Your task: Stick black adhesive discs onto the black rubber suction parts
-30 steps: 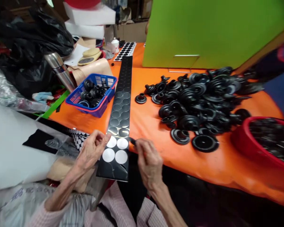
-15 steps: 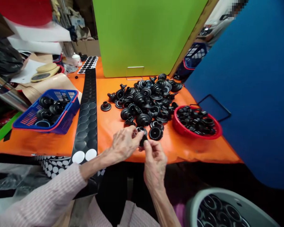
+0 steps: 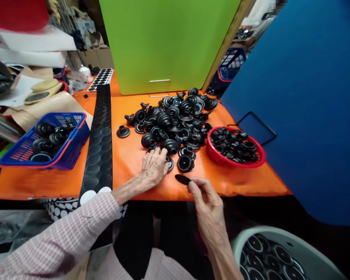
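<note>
My right hand (image 3: 208, 198) pinches a thin black round disc (image 3: 182, 179) by its edge between thumb and fingertips, just above the table's front part. At the near side of the pile, my left hand (image 3: 155, 167) curls its fingers and thumb round a black flanged round part (image 3: 170, 164); the hand covers much of that part. Close by lies another black part (image 3: 186, 163), its round face turned towards me. Behind both hands spreads a heap of black stepped round parts (image 3: 173, 120) with short necks.
Small black pieces fill a red basin (image 3: 261, 159) at the right. A blue basket (image 3: 76, 153) of black parts stands left, beside a long black strip of round stickers (image 3: 97, 155). A green panel (image 3: 172, 42) rises behind. At lower right, a grey tub (image 3: 239, 243) contains black discs.
My hands have come apart. The left has moved to a part at the pile's edge; the right has drawn back rightward with the thin black disc. The view has shifted slightly.
</note>
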`<state>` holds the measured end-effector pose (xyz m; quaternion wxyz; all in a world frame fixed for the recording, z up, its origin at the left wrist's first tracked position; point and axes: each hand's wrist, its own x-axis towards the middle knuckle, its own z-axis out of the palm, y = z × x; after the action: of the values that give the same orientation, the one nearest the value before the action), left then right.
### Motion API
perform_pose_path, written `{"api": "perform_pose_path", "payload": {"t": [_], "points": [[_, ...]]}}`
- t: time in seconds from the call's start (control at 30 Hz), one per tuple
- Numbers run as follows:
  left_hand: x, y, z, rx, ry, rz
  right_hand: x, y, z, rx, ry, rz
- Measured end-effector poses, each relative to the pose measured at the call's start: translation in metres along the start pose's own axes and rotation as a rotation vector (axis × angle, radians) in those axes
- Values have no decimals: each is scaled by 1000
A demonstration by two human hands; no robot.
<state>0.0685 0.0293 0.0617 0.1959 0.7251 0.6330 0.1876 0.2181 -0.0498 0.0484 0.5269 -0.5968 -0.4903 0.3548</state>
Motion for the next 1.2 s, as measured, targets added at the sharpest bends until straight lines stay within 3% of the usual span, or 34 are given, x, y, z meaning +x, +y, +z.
{"api": "perform_pose_path", "payload": {"t": [0.07, 0.23, 0.4, 0.63, 0.87, 1.2], "points": [[-3, -8, -15, -195, -34, -69, 0, 2, 4, 4, -117, 20], [-38, -42, -59, -1200, -253, -464, -6, 0, 23, -100, -279, -119], [-86, -66, -76, -1548, -94, -677, -15, -22, 55, 142, -444, -43], [-119, -82, -74, -1597, -42, -532, -26, -33, 89, 375, -556, 277], [-127, -87, -69, -1590, -9, -485, -38, -26, 112, 370, -386, 258], [-133, -90, -62, -1581, -9, -431, -47, -29, 121, 303, -336, 235]]}}
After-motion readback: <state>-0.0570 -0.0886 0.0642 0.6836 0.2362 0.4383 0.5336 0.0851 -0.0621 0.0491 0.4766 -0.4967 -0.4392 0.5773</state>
